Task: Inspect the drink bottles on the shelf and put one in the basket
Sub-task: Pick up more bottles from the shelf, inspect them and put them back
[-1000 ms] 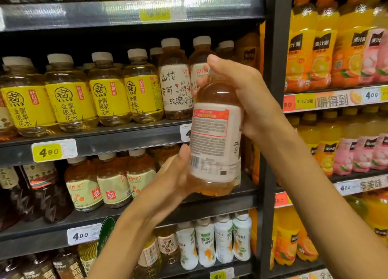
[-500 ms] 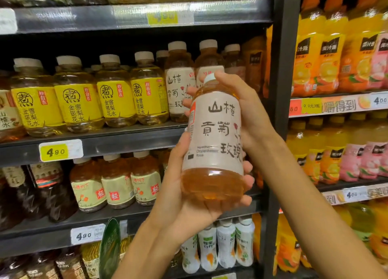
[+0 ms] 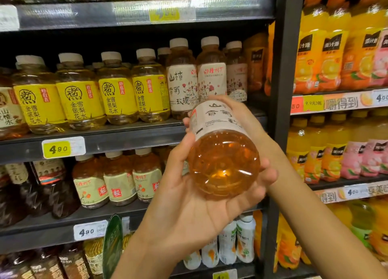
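You hold one bottle of amber tea (image 3: 222,153), tipped so its clear base faces you and its cap end points away toward the middle shelf (image 3: 126,139). Your left hand (image 3: 201,203) cups it from below, palm up, thumb curled up its left side and fingertips wrapping round the right of the base. Your right hand (image 3: 235,108) grips the far end, fingers curled over the white label; the cap is hidden behind it.

On the middle shelf, left of the held bottle, stand four yellow-labelled bottles (image 3: 80,104) in the front row, with more caps behind them. Just behind the held bottle stand three white-labelled bottles (image 3: 182,90) of the same floral design, the third partly in shadow. Below the middle shelf, three cream-labelled bottles (image 3: 119,184) show in front, and further down stand perhaps three small white bottles (image 3: 227,245), though your left forearm covers part of that row. Three price tags reading 4.90 (image 3: 63,148) sit on the shelf edges to the left.

The dark upright post (image 3: 281,111) rises just right of the held bottle, close against your right wrist. Beyond the post are rows of orange juice bottles (image 3: 315,48). The held bottle hangs in front of the middle shelf's edge, clear of the standing bottles, with open air toward you.
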A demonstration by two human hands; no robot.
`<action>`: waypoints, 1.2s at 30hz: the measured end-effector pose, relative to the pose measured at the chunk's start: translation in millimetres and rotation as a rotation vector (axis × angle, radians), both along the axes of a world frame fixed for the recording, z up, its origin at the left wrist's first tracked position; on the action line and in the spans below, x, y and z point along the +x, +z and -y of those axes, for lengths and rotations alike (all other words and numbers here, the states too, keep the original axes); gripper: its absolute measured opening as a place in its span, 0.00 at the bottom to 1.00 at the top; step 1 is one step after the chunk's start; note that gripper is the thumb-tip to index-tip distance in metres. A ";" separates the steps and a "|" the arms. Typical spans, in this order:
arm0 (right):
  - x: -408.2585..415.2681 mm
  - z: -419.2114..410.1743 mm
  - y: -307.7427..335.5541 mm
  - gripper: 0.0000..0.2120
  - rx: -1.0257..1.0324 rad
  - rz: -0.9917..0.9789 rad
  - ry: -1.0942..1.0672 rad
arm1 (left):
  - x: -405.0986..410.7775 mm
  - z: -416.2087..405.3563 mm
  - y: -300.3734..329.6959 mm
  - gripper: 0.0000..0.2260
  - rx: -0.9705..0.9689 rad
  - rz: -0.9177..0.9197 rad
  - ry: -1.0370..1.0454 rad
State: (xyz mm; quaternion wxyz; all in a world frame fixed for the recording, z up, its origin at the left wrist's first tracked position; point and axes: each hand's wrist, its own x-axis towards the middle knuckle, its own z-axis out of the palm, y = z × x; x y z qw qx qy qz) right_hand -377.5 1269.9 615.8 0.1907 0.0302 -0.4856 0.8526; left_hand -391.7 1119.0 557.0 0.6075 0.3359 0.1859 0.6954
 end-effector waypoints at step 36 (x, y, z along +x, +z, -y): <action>36.9 -0.1 -13.2 0.18 1.095 -0.483 -0.296 | -69.0 -35.5 -39.1 0.38 -0.001 -1.228 1.242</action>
